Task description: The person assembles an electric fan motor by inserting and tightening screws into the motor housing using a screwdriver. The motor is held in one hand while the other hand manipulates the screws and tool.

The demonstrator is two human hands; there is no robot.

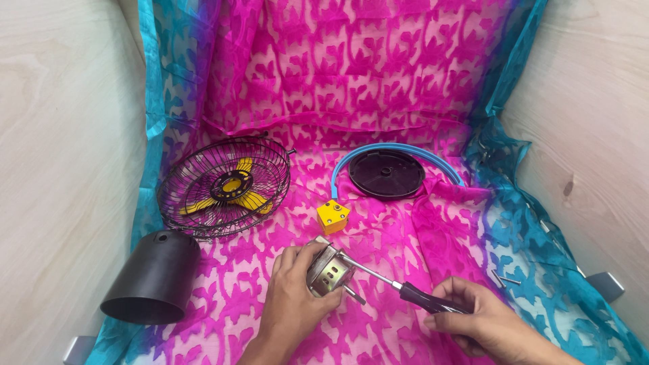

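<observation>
Motor housing (329,272), small round metal can, sitting at about 6 o'clock of the pink cloth (378,81), being clamped in the left hand (292,304) with fingers curling over its near-left rim. Screwdriver (405,289) lying with long axis running from 4 o'clock at the handle up toward 10 o'clock at the tip, shaft meeting the housing's top face; right hand (483,321) closing around the dark handle. Left hand nearer the housing, right hand standing off at its 4 o'clock. Counting: one housing, one screwdriver, one caged fan head with yellow blades (225,186) at 10 o'clock, one black cone cover (154,278) at 8 o'clock, one yellow block (332,216) at 12 o'clock of the housing, one black disc (386,174) inside one blue hoop (399,149) at 1 o'clock, loose screws (503,278) at 3 o'clock, number not telling clearly.
</observation>
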